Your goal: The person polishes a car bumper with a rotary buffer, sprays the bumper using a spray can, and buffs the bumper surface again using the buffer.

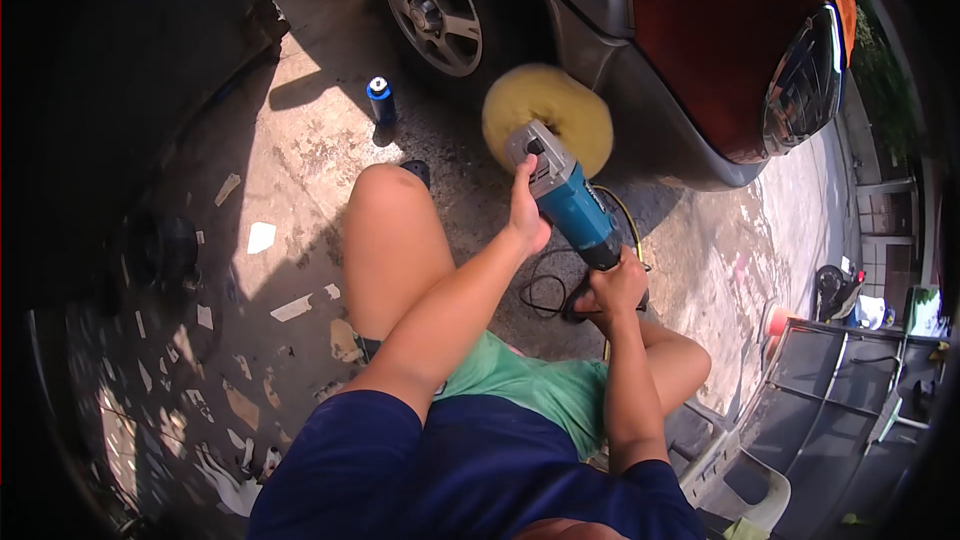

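Observation:
A teal polisher [574, 208] with a grey metal head is held in both hands. My left hand [527, 208] is closed around the side of its head, thumb resting on the metal. My right hand [617, 285] wraps the black rear grip. The round yellow fluffy pad [550, 105] at the front overlaps the grey lower trim of the car [655, 105], beside the front wheel [432, 12]; whether it touches the trim I cannot tell. The pad's outline looks soft, perhaps blurred. A cord [548, 290] loops on the ground below the tool.
A blue bottle [380, 103] stands on the concrete left of the wheel. Torn paper scraps [262, 237] litter the ground at left. A plastic chair [735, 475] is at lower right, near a metal-framed rack [830, 380]. The car's headlight [803, 80] is at upper right.

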Available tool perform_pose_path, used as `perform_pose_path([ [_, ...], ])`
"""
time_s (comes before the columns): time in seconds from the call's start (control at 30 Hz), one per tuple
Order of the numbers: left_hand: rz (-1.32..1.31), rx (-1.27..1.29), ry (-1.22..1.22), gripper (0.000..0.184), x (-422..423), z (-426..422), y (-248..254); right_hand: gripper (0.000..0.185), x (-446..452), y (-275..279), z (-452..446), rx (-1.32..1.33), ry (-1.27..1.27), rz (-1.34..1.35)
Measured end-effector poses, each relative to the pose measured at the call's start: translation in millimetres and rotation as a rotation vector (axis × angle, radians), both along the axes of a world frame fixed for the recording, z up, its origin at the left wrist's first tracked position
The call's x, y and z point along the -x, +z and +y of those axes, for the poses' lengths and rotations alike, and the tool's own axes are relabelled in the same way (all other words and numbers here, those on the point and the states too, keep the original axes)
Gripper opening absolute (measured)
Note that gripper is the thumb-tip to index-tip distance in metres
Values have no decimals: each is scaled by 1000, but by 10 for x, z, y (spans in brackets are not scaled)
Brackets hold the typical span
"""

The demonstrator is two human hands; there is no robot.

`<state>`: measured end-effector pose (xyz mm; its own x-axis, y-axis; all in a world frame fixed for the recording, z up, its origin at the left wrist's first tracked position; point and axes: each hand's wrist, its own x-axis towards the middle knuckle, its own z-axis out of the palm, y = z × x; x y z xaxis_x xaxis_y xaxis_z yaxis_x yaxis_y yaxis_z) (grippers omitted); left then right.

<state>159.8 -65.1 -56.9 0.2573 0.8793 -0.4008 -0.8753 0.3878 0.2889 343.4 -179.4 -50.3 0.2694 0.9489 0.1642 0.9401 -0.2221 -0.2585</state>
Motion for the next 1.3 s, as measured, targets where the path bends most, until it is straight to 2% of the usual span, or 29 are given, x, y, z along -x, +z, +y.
perform_pose_path([
  [0.17,-6,65,-49,75,-110,-6,-357,29,-255,-109,80,32,59,-92],
  [0.27,-47,52,-26,77,-154,11,-390,32,-349,-99,129,-9,101,-103],
  [0.47,-74,-162,23,69,-49,-14,252,28,-264,271,147,-173,60,-20],
  [0.57,32,-278,-20,69,-44,-8,304,29,-156,428,140,-159,21,42],
  [0.7,120,-265,-92,73,-75,-17,204,30,-168,380,98,-93,-17,27],
  [0.77,129,-206,-73,75,-139,-63,121,30,-179,350,65,-26,-43,21],
  [0.97,123,-23,-136,83,-235,-98,-426,31,-496,-244,2,-35,22,-27],
  [1.3,259,183,-187,88,-293,89,-914,33,-356,-587,65,126,-48,3],
])
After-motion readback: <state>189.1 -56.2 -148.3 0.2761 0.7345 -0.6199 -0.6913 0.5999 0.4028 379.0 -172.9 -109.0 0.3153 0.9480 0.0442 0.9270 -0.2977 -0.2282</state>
